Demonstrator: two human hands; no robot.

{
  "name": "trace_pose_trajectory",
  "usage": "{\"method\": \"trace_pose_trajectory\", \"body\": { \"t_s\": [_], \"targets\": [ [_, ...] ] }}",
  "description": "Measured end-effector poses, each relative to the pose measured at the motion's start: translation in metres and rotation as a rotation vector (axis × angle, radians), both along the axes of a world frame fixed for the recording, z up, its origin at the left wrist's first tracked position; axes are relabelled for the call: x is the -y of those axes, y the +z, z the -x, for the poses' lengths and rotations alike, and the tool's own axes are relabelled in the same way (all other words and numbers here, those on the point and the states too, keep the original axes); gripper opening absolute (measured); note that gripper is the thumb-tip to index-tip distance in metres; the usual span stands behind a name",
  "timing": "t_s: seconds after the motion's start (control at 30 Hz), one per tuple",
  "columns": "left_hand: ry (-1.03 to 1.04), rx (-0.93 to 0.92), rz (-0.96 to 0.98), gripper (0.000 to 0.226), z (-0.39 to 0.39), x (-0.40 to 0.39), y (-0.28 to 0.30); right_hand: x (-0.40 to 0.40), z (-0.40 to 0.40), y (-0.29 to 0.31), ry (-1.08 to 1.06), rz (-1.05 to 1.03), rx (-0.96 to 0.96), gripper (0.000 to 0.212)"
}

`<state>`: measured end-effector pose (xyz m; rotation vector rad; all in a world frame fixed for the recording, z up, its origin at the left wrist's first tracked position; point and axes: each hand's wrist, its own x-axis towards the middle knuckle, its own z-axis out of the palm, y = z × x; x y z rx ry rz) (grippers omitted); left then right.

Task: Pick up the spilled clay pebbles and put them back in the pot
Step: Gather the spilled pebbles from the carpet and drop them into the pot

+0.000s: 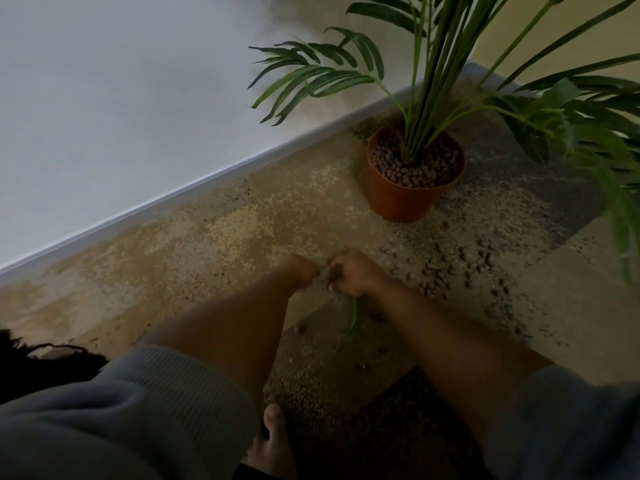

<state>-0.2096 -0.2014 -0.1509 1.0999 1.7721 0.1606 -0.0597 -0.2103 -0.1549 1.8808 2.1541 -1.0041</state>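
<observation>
An orange pot point(398, 199) with a green palm stands on the carpet near the wall, its top filled with brown clay pebbles point(415, 168). Spilled clay pebbles point(436, 271) lie scattered on the carpet to the right of my hands. My left hand point(303, 271) and my right hand point(351, 271) meet low over the carpet, both curled. The right hand is closed around some pebbles and a thin green leaf that hangs below it. What the left hand holds is hidden.
A white skirting board point(207, 178) and wall run diagonally at the left. Palm fronds point(588, 126) overhang the right side. My bare foot point(273, 441) rests at the bottom. A few stray pebbles point(363, 367) lie between my forearms.
</observation>
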Motion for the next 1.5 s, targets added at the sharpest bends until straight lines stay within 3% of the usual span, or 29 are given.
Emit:
{"method": "trace_pose_trajectory", "body": {
  "t_s": [0.1, 0.33, 0.43, 0.53, 0.7, 0.8, 0.87, 1.0, 1.17, 1.27, 1.5],
  "targets": [
    [-0.203, -0.134, 0.017, 0.031, 0.009, 0.010, -0.005, 0.004, 0.003, -0.006, 0.105, -0.023, 0.034, 0.047],
    [-0.550, -0.207, 0.131, 0.049, 0.039, 0.040, -0.015, 0.012, 0.013, -0.016, 0.121, -0.093, -0.029, 0.015],
    [-0.596, -0.231, 0.116, 0.044, 0.045, 0.049, -0.017, 0.012, 0.015, -0.015, 0.123, -0.117, -0.011, 0.008],
    [-0.585, -0.206, 0.101, 0.030, 0.048, 0.050, -0.019, 0.011, 0.020, -0.012, 0.124, -0.122, 0.045, 0.010],
    [-0.393, -0.072, 0.136, 0.019, 0.044, 0.045, -0.016, 0.008, 0.024, -0.009, 0.111, -0.174, 0.143, 0.022],
    [-0.228, 0.028, 0.122, 0.017, 0.036, 0.042, -0.012, 0.003, 0.020, -0.006, -0.058, -0.087, 0.089, 0.023],
    [-0.065, 0.152, 0.131, 0.019, 0.028, 0.039, -0.007, -0.004, 0.014, -0.007, -0.324, 0.018, -0.066, 0.022],
    [0.374, 0.508, 0.191, 0.027, 0.016, 0.029, 0.002, -0.011, 0.003, -0.005, -0.926, 0.377, -0.675, 0.030],
    [0.540, 0.668, 0.227, 0.013, 0.010, 0.023, 0.005, -0.006, -0.009, -0.006, -1.040, 0.561, -0.944, 0.017],
    [0.584, 0.678, 0.212, 0.006, 0.006, 0.018, 0.001, -0.004, -0.013, -0.005, -1.091, 0.602, -1.119, 0.023],
    [0.581, 0.805, 0.225, 0.026, -0.021, 0.003, 0.014, -0.005, -0.018, 0.009, -1.218, 0.626, -1.513, 0.022]
  ]
}}
